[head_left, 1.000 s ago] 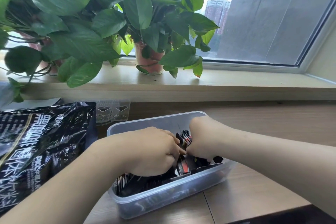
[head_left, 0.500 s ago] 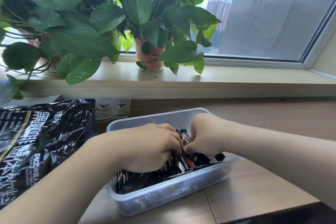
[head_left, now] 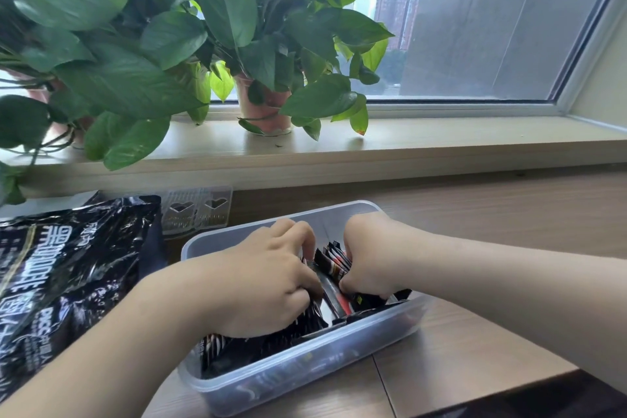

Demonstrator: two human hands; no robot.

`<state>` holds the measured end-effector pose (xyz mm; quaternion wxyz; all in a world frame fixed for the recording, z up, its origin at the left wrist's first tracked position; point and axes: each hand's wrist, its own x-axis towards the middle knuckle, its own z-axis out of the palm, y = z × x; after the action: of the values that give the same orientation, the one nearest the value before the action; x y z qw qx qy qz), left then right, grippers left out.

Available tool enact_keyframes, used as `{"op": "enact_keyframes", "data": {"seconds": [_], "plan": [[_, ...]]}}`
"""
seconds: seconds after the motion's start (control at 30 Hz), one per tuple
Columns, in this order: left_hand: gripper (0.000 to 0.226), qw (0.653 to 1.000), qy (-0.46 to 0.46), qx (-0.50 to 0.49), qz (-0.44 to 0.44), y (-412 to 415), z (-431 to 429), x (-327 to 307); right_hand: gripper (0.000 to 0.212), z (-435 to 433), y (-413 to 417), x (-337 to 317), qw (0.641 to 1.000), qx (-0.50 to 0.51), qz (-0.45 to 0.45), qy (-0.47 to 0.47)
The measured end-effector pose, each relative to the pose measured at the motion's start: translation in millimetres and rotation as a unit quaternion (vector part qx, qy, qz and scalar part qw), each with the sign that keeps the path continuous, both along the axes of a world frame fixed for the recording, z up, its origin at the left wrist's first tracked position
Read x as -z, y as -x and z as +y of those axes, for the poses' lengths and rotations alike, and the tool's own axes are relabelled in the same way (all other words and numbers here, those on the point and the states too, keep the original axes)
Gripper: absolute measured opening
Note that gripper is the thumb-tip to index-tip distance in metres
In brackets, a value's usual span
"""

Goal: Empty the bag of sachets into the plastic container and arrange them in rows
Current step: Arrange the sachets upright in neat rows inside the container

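Observation:
A clear plastic container sits on the wooden table, filled with several black sachets. Both hands are inside it. My left hand presses down on sachets at the left and middle, fingers curled over them. My right hand is closed around an upright bunch of sachets at the container's right side. The hands nearly touch in the middle. The black glossy bag lies flat on the table to the left of the container. Most sachets under the hands are hidden.
A clear blister pack lies behind the container by the bag. Potted plants stand on the window sill beyond the table, leaves hanging over the left. Bare wooden table lies to the right; its dark front edge is close.
Both hands stay in the container and shift slightly; my left fingers have spread further over the sachets, and the upright bunch in my right hand shows more.

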<state>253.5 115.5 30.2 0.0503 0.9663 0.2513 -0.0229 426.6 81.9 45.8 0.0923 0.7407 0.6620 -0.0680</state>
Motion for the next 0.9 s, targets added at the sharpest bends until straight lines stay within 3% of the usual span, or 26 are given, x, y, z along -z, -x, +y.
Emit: {"op": "enact_keyframes", "data": {"seconds": [0.27, 0.5, 0.67, 0.77, 0.9], "plan": [[0.064, 0.999, 0.022, -0.002, -0.029, 2, 6, 2, 0.034, -2, -1, -5, 1.000, -0.003, 0.020, 0.001], [0.047, 0.994, 0.028, -0.012, -0.110, 3, 6, -1, 0.037, -5, 2, -13, 0.990, 0.036, 0.129, 0.043], [0.049, 0.995, 0.032, -0.012, -0.097, 4, 5, 0, 0.047, -4, -2, -10, 0.971, 0.070, 0.222, 0.052], [0.035, 0.996, 0.026, -0.007, -0.086, 5, 7, 2, 0.040, -3, -5, -10, 0.947, 0.101, 0.298, 0.067], [0.026, 0.994, -0.017, -0.013, -0.106, 3, 10, 3, 0.031, -6, -7, -11, 0.954, 0.089, 0.279, 0.062]]}}
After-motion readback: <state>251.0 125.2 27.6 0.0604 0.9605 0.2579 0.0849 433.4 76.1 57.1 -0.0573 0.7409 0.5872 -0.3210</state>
